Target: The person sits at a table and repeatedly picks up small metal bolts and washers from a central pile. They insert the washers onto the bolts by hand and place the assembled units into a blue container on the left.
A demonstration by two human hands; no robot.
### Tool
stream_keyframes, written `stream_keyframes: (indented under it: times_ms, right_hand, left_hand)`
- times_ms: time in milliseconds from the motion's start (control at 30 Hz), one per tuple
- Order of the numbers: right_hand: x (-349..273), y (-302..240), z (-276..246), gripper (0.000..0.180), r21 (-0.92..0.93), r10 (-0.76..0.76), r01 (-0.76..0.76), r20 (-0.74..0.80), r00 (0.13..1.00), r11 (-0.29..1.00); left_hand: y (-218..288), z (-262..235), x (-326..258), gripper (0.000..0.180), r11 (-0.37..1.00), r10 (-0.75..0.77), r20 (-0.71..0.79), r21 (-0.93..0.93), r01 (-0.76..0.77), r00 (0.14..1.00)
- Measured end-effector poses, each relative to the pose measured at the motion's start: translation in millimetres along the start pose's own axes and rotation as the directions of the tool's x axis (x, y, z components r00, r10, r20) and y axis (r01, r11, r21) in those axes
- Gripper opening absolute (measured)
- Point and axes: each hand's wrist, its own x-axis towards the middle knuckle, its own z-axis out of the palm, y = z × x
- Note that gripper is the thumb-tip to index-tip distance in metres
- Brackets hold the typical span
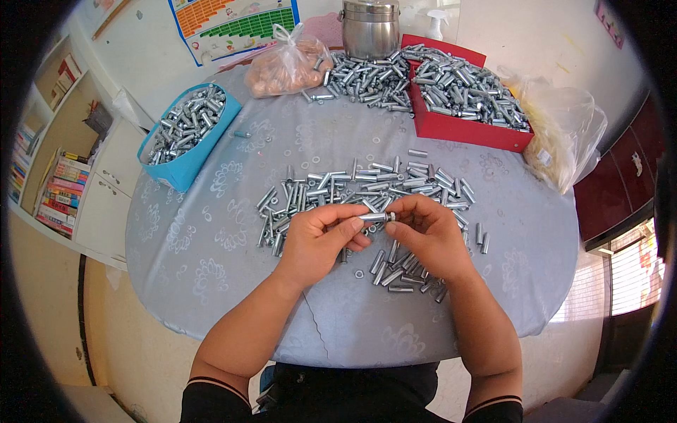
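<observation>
Over the middle of the table, my left hand pinches a shiny metal expansion bolt between thumb and fingers, its sleeve lying nearly level. My right hand closes its thumb and index finger round a small nut at the bolt's right end. Beneath and beyond both hands spreads a loose pile of bolts and sleeves. More plain sleeves lie by my right wrist. A single nut rests on the cloth between my forearms.
A blue box full of bolts stands at the left. A red box heaped with bolts sits at the back right, beside another bolt heap. Behind are a tied plastic bag, a steel pot and a clear bag.
</observation>
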Motion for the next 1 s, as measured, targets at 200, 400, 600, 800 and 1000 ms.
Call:
stream_keyframes:
  times_ms: [200, 400, 600, 800, 1000]
  right_hand:
    - [0.9, -7.4, -13.0, 0.02, -0.119, 0.227, -0.215, 0.095, 0.969, 0.969]
    - [-0.1, -3.5, 2.3, 0.019, 0.016, 0.035, -0.035, -0.022, 0.999, 0.999]
    - [0.3, -4.3, -6.7, 0.018, -0.127, 0.139, -0.134, 0.033, 0.99, 0.983]
    - [0.5, -6.3, -3.9, 0.019, -0.145, 0.096, -0.097, -0.015, 0.995, 0.985]
    - [-0.2, -0.3, 0.2, 0.018, -0.03, 0.037, -0.037, -0.015, 0.999, 0.999]
  left_hand:
    - [-0.5, -1.5, 0.0, 0.023, 1.0, 0.004, 0.017, 0.0, -0.004, 1.0]
    - [-0.2, -1.1, 1.0, 0.024, 1.0, -0.002, 0.004, -0.023, 0.002, 1.0]
    - [-1.5, -1.8, 0.7, 0.024, 1.0, 0.011, -0.002, -0.013, -0.011, 1.0]
    - [0.9, -1.2, 0.6, 0.023, 1.0, 0.009, -0.012, -0.019, -0.009, 1.0]
    - [1.2, 0.8, 1.1, 0.023, 1.0, 0.003, -0.012, -0.028, -0.004, 1.0]
